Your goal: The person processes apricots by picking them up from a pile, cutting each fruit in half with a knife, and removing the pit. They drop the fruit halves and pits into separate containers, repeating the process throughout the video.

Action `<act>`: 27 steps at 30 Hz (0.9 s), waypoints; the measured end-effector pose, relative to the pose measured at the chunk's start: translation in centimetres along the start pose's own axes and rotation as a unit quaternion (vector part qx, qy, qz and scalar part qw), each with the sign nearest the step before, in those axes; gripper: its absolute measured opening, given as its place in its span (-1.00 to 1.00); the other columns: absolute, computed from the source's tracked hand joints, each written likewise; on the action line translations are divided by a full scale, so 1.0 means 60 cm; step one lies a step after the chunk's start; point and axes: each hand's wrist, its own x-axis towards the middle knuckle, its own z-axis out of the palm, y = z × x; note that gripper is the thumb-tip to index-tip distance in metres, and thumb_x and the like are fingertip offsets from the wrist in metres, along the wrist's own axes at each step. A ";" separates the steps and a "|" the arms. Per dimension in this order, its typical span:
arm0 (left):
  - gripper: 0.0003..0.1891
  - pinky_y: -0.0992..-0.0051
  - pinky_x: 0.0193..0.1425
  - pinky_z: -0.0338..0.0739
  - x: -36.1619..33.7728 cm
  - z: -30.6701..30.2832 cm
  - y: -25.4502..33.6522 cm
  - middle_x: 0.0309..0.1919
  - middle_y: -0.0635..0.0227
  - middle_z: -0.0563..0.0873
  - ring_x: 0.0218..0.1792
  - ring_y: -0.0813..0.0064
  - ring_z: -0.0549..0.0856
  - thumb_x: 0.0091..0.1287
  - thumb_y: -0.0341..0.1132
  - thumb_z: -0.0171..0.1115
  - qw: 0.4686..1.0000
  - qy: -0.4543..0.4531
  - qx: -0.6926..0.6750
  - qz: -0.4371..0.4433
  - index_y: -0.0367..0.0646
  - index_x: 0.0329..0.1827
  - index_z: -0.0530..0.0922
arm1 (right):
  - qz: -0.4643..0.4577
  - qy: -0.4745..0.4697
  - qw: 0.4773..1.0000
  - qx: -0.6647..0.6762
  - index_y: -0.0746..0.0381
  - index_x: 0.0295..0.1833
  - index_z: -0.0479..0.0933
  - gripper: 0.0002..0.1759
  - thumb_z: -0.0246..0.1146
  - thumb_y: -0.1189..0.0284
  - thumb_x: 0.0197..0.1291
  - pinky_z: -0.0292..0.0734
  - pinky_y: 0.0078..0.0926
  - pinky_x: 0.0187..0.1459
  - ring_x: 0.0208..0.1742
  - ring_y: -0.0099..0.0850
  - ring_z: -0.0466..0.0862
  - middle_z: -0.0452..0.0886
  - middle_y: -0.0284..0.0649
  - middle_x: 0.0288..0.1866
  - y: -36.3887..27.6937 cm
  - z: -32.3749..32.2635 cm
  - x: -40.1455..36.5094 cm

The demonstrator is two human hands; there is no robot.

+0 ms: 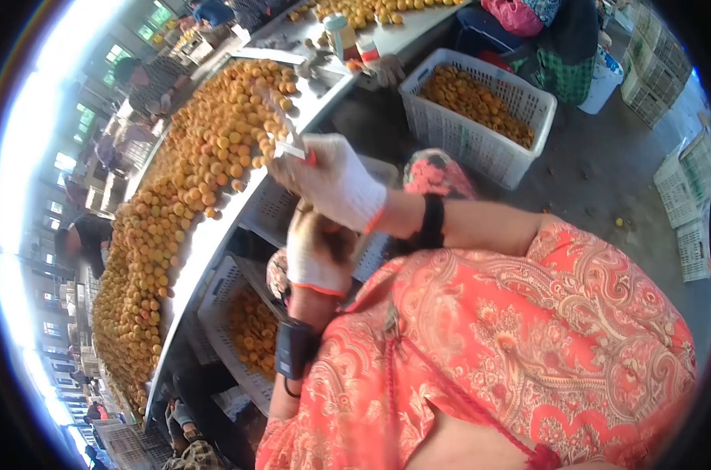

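My right hand (324, 178), in a stained white work glove, is closed around what looks like a small knife (291, 149) with a pale blade and a bit of red at the grip. Just below it, my left hand (320, 247) wears a similar glove, dirty brown at the fingers. Its fingers are curled in, and whatever they hold is hidden. Both hands are close together at the edge of a metal table (206, 244), beside a long heap of orange apricots (202, 149).
Below the hands, a white crate (226, 317) holds orange fruit pieces. Another fruit-filled crate (481, 160) stands on the floor at the right. A jar (340, 35) and a red-and-white container (368, 51) sit on the table. Other people work along the left, and stacked crates (657, 59) stand far right.
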 end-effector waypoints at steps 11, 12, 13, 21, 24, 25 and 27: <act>-0.75 0.65 -0.58 0.17 -0.005 0.000 0.033 -0.47 0.49 0.49 -0.57 0.63 0.38 0.43 -0.13 0.25 0.993 0.105 -0.011 0.052 -0.13 -0.08 0.59 | -0.056 -0.074 0.962 -0.257 0.27 -0.29 0.46 -0.57 0.41 0.12 0.19 0.50 -0.33 -0.33 -0.42 -0.23 0.65 0.56 -0.08 -0.51 0.003 -0.059 -0.005; -0.73 0.64 -0.60 0.15 -0.006 0.003 0.034 -0.48 0.46 0.50 -0.60 0.63 0.36 0.48 -0.07 0.18 0.990 0.129 -0.006 0.056 -0.10 -0.10 0.58 | -0.056 -0.113 0.943 -0.309 0.21 -0.10 0.53 -0.67 0.43 0.23 0.22 0.53 -0.48 -0.24 -0.30 -0.55 0.59 0.61 -0.34 -0.36 0.007 -0.056 -0.015; -0.73 0.64 -0.60 0.15 -0.008 0.003 0.034 -0.48 0.46 0.50 -0.60 0.63 0.36 0.48 -0.07 0.18 0.990 0.130 -0.010 0.056 -0.10 -0.10 0.58 | -0.079 -0.109 0.935 -0.327 0.24 -0.10 0.53 -0.72 0.41 0.32 0.22 0.55 -0.44 -0.21 -0.29 -0.50 0.60 0.61 -0.26 -0.36 0.010 -0.053 -0.022; -0.52 0.60 -0.58 0.18 -0.010 -0.032 0.045 -0.35 0.29 0.66 -0.64 0.54 0.40 0.52 0.15 0.01 0.997 0.018 -0.067 -0.012 -0.12 0.05 0.55 | 0.014 -0.019 0.994 -0.106 0.32 -0.26 0.51 -0.83 0.35 0.46 0.24 0.54 -0.56 -0.30 -0.35 -0.63 0.55 0.60 -0.33 -0.45 0.004 -0.034 -0.006; -0.39 0.53 -0.61 0.31 -0.016 0.019 0.051 -0.15 0.24 0.68 -0.45 0.39 0.56 0.47 0.28 -0.04 0.959 0.208 -0.191 0.028 -0.11 0.16 0.51 | -0.017 -0.147 0.966 -0.213 0.31 -0.16 0.58 -0.85 0.32 0.43 0.32 0.55 -0.62 -0.32 -0.35 -0.61 0.61 0.68 -0.30 -0.35 -0.019 -0.018 -0.021; -0.39 0.53 -0.61 0.31 -0.012 -0.004 0.049 -0.15 0.24 0.68 -0.45 0.39 0.56 0.47 0.28 -0.04 0.959 0.208 -0.193 0.027 -0.11 0.16 0.51 | -0.085 -0.160 0.936 -0.301 0.32 -0.17 0.58 -0.85 0.31 0.43 0.33 0.56 -0.60 -0.34 -0.39 -0.60 0.61 0.67 -0.29 -0.35 -0.011 -0.019 -0.024; -0.40 0.54 -0.60 0.30 -0.005 -0.049 0.045 -0.15 0.25 0.67 -0.47 0.39 0.55 0.46 0.26 0.01 0.983 -0.044 -0.178 -0.006 -0.09 0.22 0.48 | -0.049 -0.098 0.989 -0.094 0.34 -0.19 0.57 -0.82 0.31 0.41 0.32 0.55 -0.54 -0.38 -0.45 -0.57 0.60 0.65 -0.28 -0.42 0.034 -0.013 0.005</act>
